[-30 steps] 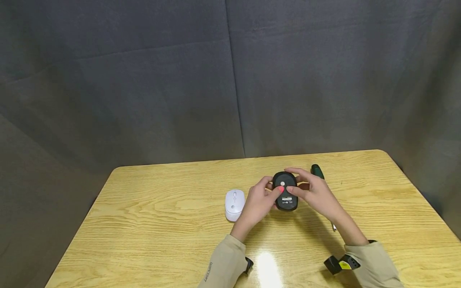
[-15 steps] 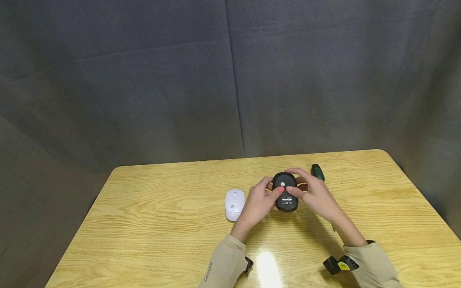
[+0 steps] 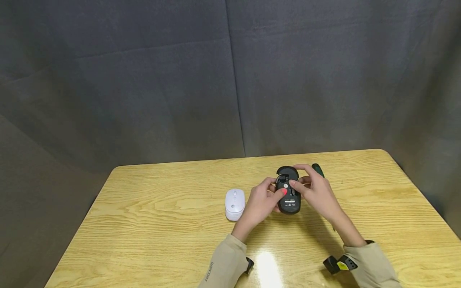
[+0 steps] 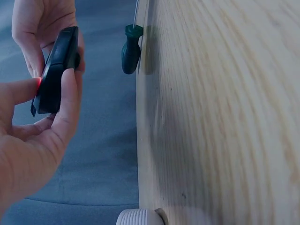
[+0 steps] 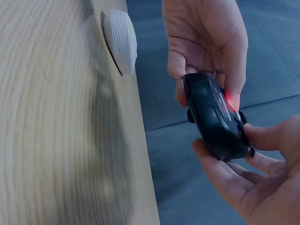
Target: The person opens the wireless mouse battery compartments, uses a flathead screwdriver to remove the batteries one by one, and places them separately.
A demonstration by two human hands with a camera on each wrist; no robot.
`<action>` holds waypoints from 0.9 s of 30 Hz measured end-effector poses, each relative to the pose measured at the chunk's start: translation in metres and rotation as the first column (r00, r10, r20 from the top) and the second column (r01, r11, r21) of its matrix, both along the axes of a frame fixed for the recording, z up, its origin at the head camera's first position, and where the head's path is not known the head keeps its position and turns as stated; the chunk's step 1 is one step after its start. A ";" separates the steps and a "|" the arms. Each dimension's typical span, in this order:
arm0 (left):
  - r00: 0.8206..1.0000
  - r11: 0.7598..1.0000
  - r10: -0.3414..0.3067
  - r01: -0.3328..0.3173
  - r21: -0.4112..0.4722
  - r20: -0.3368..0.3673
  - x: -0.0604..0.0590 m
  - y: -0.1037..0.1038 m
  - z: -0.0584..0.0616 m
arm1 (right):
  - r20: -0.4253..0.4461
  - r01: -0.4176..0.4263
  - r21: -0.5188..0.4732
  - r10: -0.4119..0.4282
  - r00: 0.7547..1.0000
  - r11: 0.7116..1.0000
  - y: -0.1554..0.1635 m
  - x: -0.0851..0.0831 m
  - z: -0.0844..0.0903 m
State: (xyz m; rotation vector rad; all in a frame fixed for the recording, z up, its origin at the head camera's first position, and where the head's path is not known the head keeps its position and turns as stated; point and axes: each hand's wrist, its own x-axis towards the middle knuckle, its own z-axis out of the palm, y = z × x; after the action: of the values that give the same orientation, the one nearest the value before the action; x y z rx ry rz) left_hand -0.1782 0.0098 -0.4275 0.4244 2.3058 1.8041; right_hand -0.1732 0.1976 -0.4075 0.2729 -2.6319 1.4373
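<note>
A black computer mouse [image 3: 289, 206] is held underside up above the table, its label and a round light spot facing the head camera. Its bottom cover [image 3: 284, 169] stands partly off at the far end, with a compartment exposed beneath. My left hand [image 3: 260, 200] grips the mouse from the left, thumb on the underside, with red light at the thumb tip. From the right, my right hand [image 3: 317, 194] holds the far half, its thumb by the exposed compartment. In the right wrist view the mouse [image 5: 208, 112] tilts between both hands, and the loosened piece [image 5: 248, 140] sticks out near the right thumb.
To the left of the hands a white mouse [image 3: 235, 204] lies on the wooden table [image 3: 162, 224]. A screwdriver with a green handle [image 4: 131, 51] lies behind the right hand, partly hidden by it in the head view. A dark curtain [image 3: 162, 100] hangs behind the table.
The cover on the mouse's underside has shifted up and away, exposing a compartment that was covered before. Both hands and the mouse have moved slightly right.
</note>
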 end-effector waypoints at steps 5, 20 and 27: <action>1.000 0.999 0.007 -0.008 -0.036 -0.021 0.000 0.000 0.001 | 0.005 0.084 -0.111 -0.084 0.996 0.990 -0.003 0.001 0.002; 0.991 0.992 0.110 -0.114 -0.048 -0.081 -0.004 -0.005 0.002 | 0.066 0.165 -0.520 -0.153 0.986 0.838 0.005 -0.004 0.007; 0.985 0.989 0.134 -0.139 -0.046 -0.106 -0.003 -0.006 0.004 | 0.093 0.189 -0.472 -0.165 0.982 0.861 0.011 -0.005 0.003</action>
State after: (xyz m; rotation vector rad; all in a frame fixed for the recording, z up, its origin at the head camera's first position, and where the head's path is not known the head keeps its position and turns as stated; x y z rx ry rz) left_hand -0.1813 0.0036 -0.4232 0.3677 2.5039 1.8162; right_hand -0.1781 0.2089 -0.4046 -0.0607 -2.1587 1.9753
